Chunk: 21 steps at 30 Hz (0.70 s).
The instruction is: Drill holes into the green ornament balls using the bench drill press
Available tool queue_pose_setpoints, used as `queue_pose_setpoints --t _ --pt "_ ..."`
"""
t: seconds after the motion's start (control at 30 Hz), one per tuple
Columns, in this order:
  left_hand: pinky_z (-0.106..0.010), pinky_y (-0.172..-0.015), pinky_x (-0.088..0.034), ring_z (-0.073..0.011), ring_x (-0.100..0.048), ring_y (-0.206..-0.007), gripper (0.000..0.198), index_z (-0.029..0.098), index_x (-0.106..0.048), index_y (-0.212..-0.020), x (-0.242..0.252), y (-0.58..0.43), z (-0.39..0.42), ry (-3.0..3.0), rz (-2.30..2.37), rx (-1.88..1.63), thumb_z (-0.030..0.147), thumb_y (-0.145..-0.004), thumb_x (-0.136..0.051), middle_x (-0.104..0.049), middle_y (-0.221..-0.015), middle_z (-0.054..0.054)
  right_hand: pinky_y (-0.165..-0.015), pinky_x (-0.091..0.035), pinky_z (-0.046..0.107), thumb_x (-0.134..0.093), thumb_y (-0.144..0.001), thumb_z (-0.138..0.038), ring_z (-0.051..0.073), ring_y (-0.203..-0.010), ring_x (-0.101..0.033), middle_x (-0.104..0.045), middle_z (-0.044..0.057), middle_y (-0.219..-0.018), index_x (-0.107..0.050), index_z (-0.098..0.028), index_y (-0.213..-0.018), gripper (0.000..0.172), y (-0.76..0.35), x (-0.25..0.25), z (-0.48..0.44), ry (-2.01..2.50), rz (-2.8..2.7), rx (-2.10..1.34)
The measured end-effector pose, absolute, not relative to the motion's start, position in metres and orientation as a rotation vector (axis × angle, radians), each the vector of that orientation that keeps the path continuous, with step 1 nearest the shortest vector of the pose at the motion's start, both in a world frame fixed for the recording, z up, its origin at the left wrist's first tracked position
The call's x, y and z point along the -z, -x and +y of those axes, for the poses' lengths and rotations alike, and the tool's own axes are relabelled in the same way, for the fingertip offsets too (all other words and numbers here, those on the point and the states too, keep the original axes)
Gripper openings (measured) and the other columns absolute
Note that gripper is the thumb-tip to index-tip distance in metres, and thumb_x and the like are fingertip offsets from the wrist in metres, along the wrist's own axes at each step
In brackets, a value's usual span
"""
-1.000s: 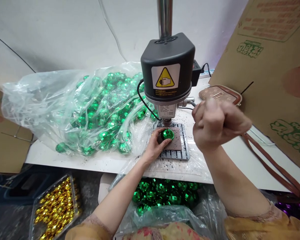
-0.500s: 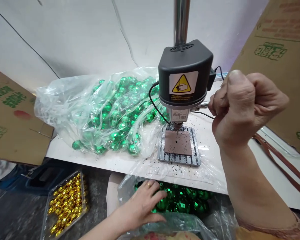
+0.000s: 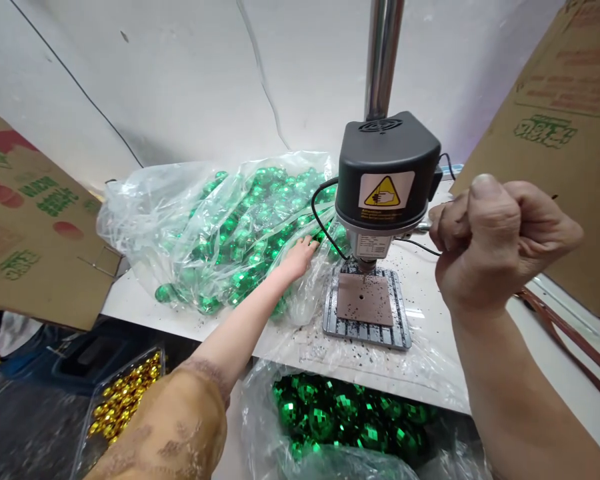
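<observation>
My right hand is closed in a fist around the feed handle of a small black bench drill press. Below its chuck, a brown board with a small dark hole lies on the slotted metal base, sprinkled with dark shavings. My left hand reaches over the table to a clear plastic bag full of shiny green faceted balls. Its fingers are stretched out and slightly apart among the balls at the bag's right side; the fingertips are partly hidden.
An open plastic bag at the table's front edge holds more green mirrored balls. Gold balls fill a clear bin at lower left. Cardboard boxes flank the white table. A brown strap lies at the right.
My left hand has left the front bag of green balls and moved forward to the bag on the table. My right hand stays on the handle. The view has shifted slightly.
</observation>
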<state>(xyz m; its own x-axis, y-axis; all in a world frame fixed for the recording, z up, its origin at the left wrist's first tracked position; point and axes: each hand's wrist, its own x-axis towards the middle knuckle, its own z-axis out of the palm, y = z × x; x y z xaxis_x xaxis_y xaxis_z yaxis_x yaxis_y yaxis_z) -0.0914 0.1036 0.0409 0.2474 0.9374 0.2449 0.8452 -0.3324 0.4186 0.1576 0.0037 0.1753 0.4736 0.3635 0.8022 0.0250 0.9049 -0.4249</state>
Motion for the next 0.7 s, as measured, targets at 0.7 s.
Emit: queue_pose_setpoints --t 0.7 --pt "-0.034 -0.086 -0.054 -0.0189 -0.060 -0.090 0.040 0.026 -0.065 -0.124 -0.039 0.094 0.044 -2.187 1.571 -1.126 0.020 -0.084 -0.067 -0.052 -0.113 -0.007 -0.040 -0.023 0.025 -0.061 -0.088 -0.018 0.002 -0.038 -0.033 -0.029 -0.008 -0.043 -0.029 -0.018 -0.051 0.049 -0.154 -0.168 0.002 0.438 -1.013 -0.150"
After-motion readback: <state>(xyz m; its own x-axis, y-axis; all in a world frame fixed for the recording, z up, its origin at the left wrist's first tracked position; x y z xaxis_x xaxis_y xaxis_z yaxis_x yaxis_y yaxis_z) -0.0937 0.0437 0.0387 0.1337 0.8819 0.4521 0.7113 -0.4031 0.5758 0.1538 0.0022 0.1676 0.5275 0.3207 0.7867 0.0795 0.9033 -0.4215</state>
